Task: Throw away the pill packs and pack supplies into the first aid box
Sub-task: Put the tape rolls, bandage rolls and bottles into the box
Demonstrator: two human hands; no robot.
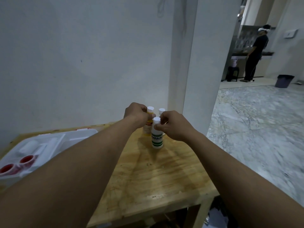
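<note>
Three white-capped bottles stand close together at the far end of the wooden table [158, 178]. My left hand [136, 115] grips the bottle with the yellow and red label [148, 126] near its top. My right hand [172, 125] pinches the neck of the white bottle with green bands [157, 139], the nearest of the three. The third bottle [161, 110] shows only its cap behind my right hand. The open white first aid box [77, 137] sits at the table's left, with two red-cored tape rolls [26, 159] and white rolled supplies inside. No pill packs are visible.
A white wall and pillar [202, 79] rise just behind the table. A marble floor spreads to the right. Far back, a grey bin [283, 80] stands on the floor near a person in dark clothes [255, 53] and a dark stool [232, 74].
</note>
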